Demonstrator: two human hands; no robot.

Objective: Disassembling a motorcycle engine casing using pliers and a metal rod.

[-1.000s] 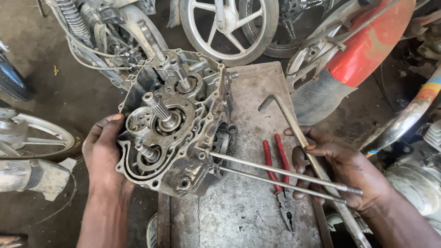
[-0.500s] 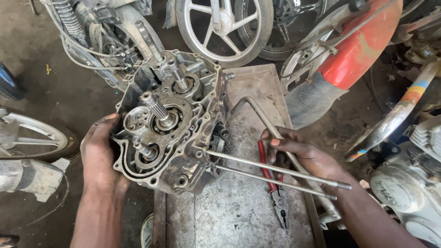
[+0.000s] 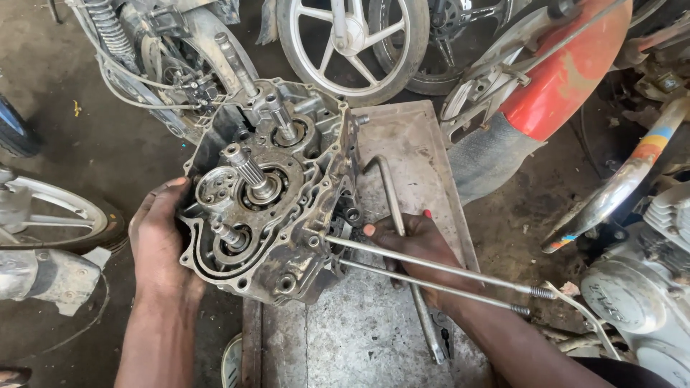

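The engine crankcase [image 3: 269, 197] stood tilted on its edge at the left edge of the metal surface [image 3: 424, 158], its open face turned up so the splined shaft [image 3: 248, 172] and the smaller shafts and bearing bores inside could be seen. The left hand [image 3: 162, 237] cupped the case's left rim, fingers curled round the gasket edge, apparently to steady the heavy casting where it overhung the surface. Two long threaded studs [image 3: 438, 269] ran from the case's lower right side out over the surface toward its right edge. The right hand [image 3: 417, 248] lay beneath them, just beside the case, resting on a bent metal bar [image 3: 392, 194] with fingers partly curled; whether it gripped the bar or only pressed on it could not be told. A pair of pliers [image 3: 440, 341] lay near the near edge, partly hidden by the forearm. The far half of the surface offered open room; the sides were crowded, with a spoked wheel [image 3: 352, 43] and a motorcycle frame [image 3: 154, 50] beyond the far edge, a red fuel tank [image 3: 568, 72] off the right edge, and another engine [image 3: 640, 294] near the right forearm.
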